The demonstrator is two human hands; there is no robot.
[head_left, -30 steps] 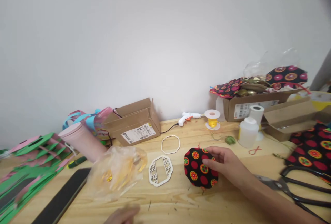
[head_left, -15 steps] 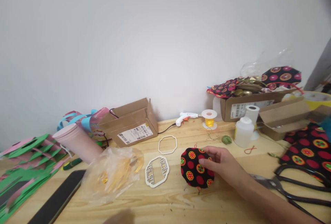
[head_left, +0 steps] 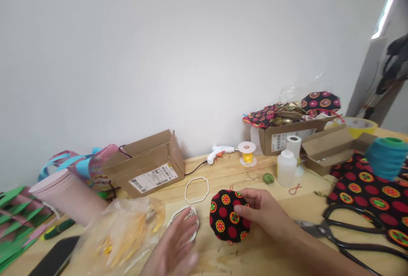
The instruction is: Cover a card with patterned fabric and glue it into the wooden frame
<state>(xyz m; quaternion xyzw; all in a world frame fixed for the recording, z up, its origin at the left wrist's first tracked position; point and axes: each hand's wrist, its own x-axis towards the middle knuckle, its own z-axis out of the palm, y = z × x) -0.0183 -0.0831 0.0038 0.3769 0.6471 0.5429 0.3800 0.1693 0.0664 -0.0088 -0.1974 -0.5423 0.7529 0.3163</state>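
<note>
My right hand (head_left: 266, 214) rests on the right side of a round black fabric pad with red and orange dots (head_left: 225, 218), fingers curled on it and pinning it to the wooden table (head_left: 264, 250). My left hand (head_left: 177, 246) has come up from the bottom edge, fingers stretched over a white lattice-cut frame (head_left: 185, 218), which it partly covers. A thin white outline ring (head_left: 196, 190) lies just behind them.
A crinkled clear bag with yellow pieces (head_left: 123, 233) lies left of my left hand. Black scissors (head_left: 347, 233) lie at right beside dotted fabric (head_left: 366, 187). Behind stand a glue gun (head_left: 218, 153), a yellow thread spool (head_left: 247, 153), a white bottle (head_left: 286, 167) and cardboard boxes (head_left: 146, 170).
My left hand rose from the bottom edge onto the white lattice frame. The view swung right, so everything shifted left. My right hand stays on the dotted pad.
</note>
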